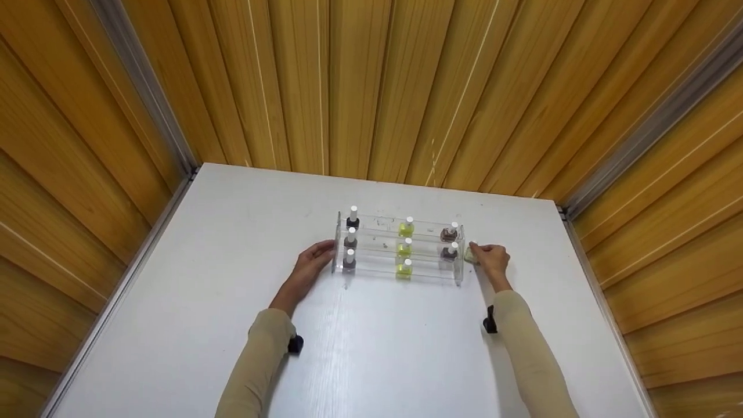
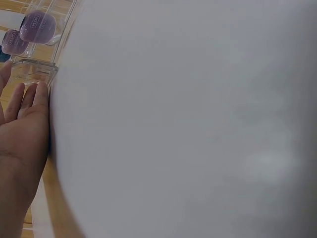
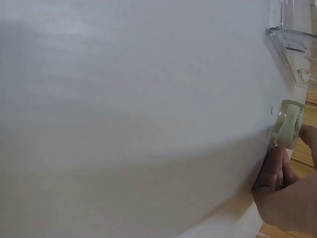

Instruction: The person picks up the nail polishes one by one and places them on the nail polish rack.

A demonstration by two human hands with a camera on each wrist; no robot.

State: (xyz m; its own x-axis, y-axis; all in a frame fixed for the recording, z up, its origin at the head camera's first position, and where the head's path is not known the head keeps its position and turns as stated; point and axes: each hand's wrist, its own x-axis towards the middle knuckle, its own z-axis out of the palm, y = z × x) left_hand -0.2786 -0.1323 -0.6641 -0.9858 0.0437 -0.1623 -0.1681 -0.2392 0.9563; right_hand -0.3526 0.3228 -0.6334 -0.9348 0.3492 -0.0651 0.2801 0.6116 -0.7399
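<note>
A clear three-tier display rack [image 1: 377, 273] stands on the white table, holding several white-capped nail polish bottles. Dark bottles [image 1: 349, 262] line its left side, yellow ones [image 1: 404, 270] the middle, and two brownish-dark ones [image 1: 449, 234] the right on the upper tiers. My left hand [image 1: 313, 264] rests its fairly straight fingers against the rack's left end panel [image 2: 34, 69]. Just outside the right end panel [image 1: 460, 270], my right hand [image 1: 492, 258] pinches a pale green nail polish bottle [image 3: 289, 123] by its cap end, tilted and low at the table; the fingers partly hide it.
The white table [image 1: 377, 348] spreads in front of and around the rack. Wood-patterned walls [image 1: 360, 87] rise behind it and at both sides, with grey metal rails [image 1: 142, 87] at the corners. Black wrist devices [image 1: 295, 345] sit on both forearms.
</note>
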